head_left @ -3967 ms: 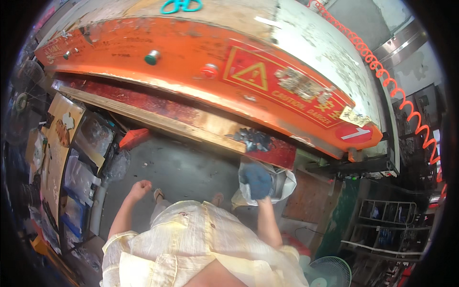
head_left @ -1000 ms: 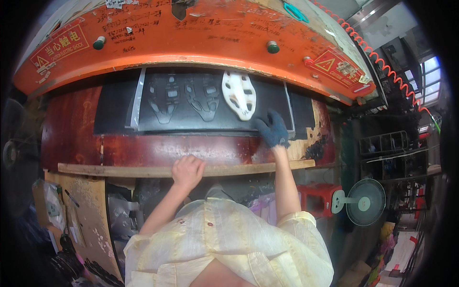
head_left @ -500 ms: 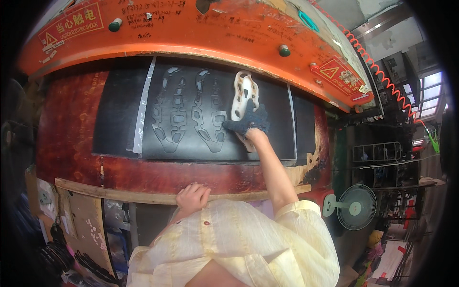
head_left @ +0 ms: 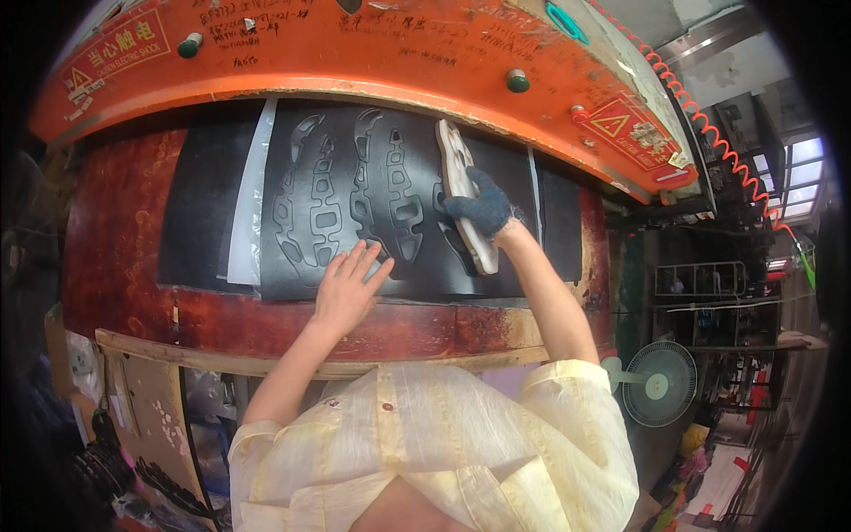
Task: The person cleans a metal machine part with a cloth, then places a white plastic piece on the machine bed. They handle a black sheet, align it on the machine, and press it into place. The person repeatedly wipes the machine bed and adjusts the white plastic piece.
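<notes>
A black rubber-like sheet [head_left: 288, 282] lies across the work surface, marked with several cut, sole-shaped outlines [head_left: 325, 215] that have openwork holes. My right hand [head_left: 481, 209], in a dark blue glove, grips a long whitish cutting die [head_left: 455, 161] by its middle. The die is tipped on edge above the right part of the sheet, and a similar cut outline shows beside it. My bare left hand [head_left: 346, 291] rests with spread fingers on the sheet's near edge, by the lower ends of the outlines.
The orange beam [head_left: 355, 62] of a press spans the far side, with green-capped knobs [head_left: 518, 81]. Under the sheet is a worn reddish board [head_left: 115, 230], with a wooden strip [head_left: 213, 361] along its near edge. A fan [head_left: 656, 385] stands at right; a red coiled hose [head_left: 709, 133] hangs beyond.
My right hand has taken hold of the die and tilted it up off the sheet. My left hand has moved forward from the wooden strip onto the sheet's edge, fingers now spread.
</notes>
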Motion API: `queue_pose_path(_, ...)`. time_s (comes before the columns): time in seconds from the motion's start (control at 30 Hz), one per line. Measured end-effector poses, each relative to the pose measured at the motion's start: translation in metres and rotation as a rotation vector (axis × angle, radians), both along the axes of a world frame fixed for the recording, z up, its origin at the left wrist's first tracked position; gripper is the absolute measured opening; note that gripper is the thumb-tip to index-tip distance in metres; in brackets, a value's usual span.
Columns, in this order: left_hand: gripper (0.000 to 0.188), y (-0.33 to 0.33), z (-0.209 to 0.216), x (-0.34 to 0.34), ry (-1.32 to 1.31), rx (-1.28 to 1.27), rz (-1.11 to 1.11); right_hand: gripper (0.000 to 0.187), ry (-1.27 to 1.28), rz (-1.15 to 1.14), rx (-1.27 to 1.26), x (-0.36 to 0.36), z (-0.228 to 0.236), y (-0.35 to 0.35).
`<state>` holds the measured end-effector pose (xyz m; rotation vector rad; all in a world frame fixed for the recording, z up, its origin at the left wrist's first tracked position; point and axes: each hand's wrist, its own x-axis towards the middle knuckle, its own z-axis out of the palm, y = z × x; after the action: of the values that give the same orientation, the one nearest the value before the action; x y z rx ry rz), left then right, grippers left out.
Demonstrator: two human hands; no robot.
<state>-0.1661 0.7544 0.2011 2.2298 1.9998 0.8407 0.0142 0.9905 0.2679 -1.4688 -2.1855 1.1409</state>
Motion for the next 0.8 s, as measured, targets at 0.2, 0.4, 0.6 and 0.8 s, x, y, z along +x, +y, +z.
queue_pose_path(0.2, 0.035, -0.016, -0.024, -0.023, -0.005, 0.203, 0.002, 0.079, 0.14, 0.008, -0.181, 0.015, 0.008, 0.021)
queue_pose_path(0.4, 0.024, -0.036, -0.016, -0.044, -0.014, 0.148, 0.002, 0.076, 0.293, 0.177, -0.584, 0.046, 0.042, 0.057)
queue_pose_path(0.6, 0.022, -0.039, -0.012, -0.045, -0.013, 0.14, 0.029, 0.089, 0.017, -0.069, -0.1, 0.07, 0.041, 0.013)
queue_pose_path(0.8, 0.02, -0.033, -0.004, -0.043, 0.045, 0.149, 0.027, 0.095, -0.532, -0.138, 0.457, 0.052, -0.012, -0.033)
